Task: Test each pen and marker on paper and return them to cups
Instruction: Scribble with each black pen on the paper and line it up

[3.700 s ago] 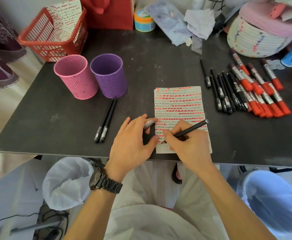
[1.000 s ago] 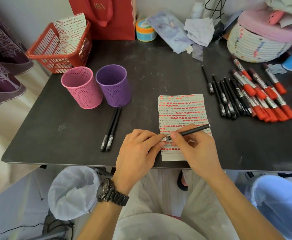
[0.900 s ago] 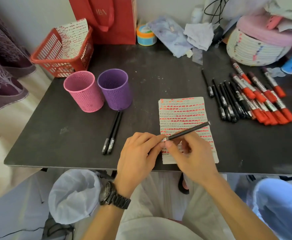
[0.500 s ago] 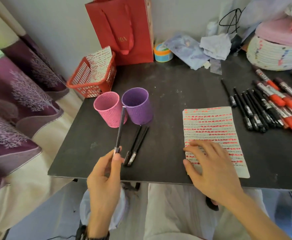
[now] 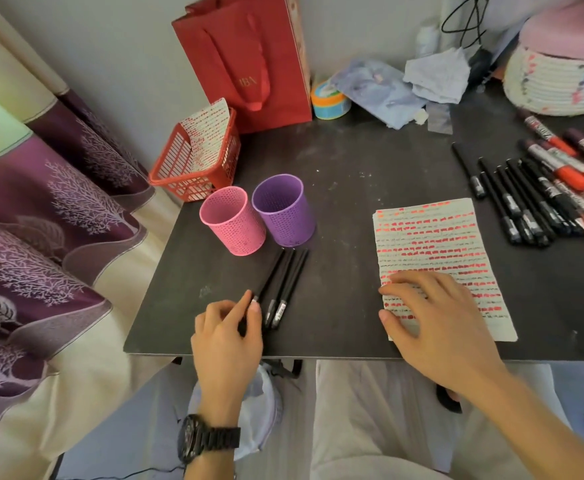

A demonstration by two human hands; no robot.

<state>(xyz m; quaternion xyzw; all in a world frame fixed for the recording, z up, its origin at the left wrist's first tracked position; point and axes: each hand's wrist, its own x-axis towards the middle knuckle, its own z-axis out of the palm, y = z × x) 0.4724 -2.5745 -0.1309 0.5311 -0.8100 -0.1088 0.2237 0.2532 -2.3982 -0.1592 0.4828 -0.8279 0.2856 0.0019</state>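
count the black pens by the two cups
3, side by side before the purple cup: left pen, its end pinched by the left hand; middle pen and right pen lie free.

A red paper bag (image 5: 249, 60) stands at the back of the dark table (image 5: 370, 161), with a red slatted basket (image 5: 197, 181) just left of it. To its right sit an orange-and-blue tub (image 5: 330, 100), crumpled pale cloth (image 5: 436, 76) and a white woven basket (image 5: 557, 84). A purple curtain (image 5: 41, 220) hangs at the left.

Two cups (image 5: 232, 225), three pens (image 5: 290, 289) beside them, one sheet (image 5: 432, 237)
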